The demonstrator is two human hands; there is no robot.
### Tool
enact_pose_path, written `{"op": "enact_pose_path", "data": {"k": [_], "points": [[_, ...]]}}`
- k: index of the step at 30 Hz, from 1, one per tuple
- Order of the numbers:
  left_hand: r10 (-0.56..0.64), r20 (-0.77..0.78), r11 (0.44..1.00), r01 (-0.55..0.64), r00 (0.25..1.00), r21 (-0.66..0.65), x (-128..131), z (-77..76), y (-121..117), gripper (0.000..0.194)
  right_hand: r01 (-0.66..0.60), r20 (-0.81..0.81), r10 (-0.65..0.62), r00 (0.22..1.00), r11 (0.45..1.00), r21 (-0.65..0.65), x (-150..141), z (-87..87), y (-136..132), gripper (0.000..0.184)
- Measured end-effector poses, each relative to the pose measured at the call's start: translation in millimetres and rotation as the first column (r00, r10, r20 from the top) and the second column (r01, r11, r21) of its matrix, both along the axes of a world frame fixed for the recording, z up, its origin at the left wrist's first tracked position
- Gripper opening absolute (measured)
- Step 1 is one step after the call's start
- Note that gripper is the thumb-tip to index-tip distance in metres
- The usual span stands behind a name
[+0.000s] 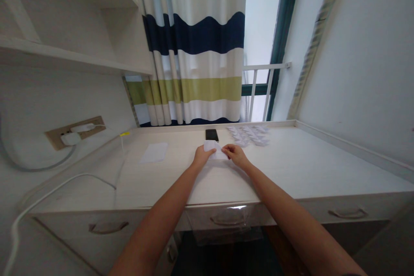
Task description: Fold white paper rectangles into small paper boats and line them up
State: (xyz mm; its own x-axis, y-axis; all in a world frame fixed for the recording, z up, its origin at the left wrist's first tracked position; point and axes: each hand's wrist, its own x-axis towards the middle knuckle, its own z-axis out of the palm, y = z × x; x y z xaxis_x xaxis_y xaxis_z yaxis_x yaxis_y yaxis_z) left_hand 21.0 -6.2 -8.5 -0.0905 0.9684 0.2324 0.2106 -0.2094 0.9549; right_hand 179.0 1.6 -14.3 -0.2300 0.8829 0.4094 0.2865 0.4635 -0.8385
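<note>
My left hand [202, 156] and my right hand [236, 154] meet over the middle of a pale wooden desk [291, 168]. Both pinch a small white folded paper [214, 148] between them, the left at its left edge, the right at its right edge. The fingers of both hands are closed on it. A group of several small folded white paper pieces [249, 135] lies just beyond my right hand. A flat white sheet [155, 152] lies to the left of my left hand.
A black phone [211, 134] lies flat behind the paper. A wall socket with white plugs [75, 132] is at left, its white cable [64, 183] trailing across the desk. Striped curtain [194, 51], window rail [265, 69], shelf [64, 58], drawer handles [228, 220] below.
</note>
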Motion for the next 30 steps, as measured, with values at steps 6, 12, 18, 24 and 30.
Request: {"op": "enact_pose_path", "data": {"k": [6, 12, 18, 24, 30], "points": [[-0.089, -0.030, 0.996, 0.089, 0.996, -0.011, 1.0, -2.7, 0.8, 0.034, -0.007, -0.059, 0.009, 0.998, 1.000, 0.030, -0.4, -3.8, 3.3, 0.027], [-0.167, -0.072, 0.986, 0.168, 0.983, 0.019, 3.3, -6.4, 0.9, 0.035, -0.001, -0.111, -0.002, 0.994, 1.000, -0.026, 1.2, -1.5, 2.6, 0.026], [-0.155, -0.084, 0.979, 0.164, 0.984, 0.117, 2.7, -6.6, 1.9, 0.026, -0.004, -0.144, -0.006, 0.990, 0.997, -0.071, 0.7, -0.2, 0.4, 0.028], [-0.204, -0.136, 0.960, 0.225, 0.969, 0.167, 3.0, -6.7, 0.8, 0.032, -0.010, -0.162, -0.001, 0.987, 0.997, -0.071, -1.9, -0.9, 0.0, 0.031], [-0.247, -0.122, 0.944, 0.268, 0.961, 0.193, 5.1, -3.3, -4.0, 0.031, 0.034, -0.157, -0.040, 0.987, 0.999, -0.037, -0.4, -4.1, 3.6, 0.029]]}}
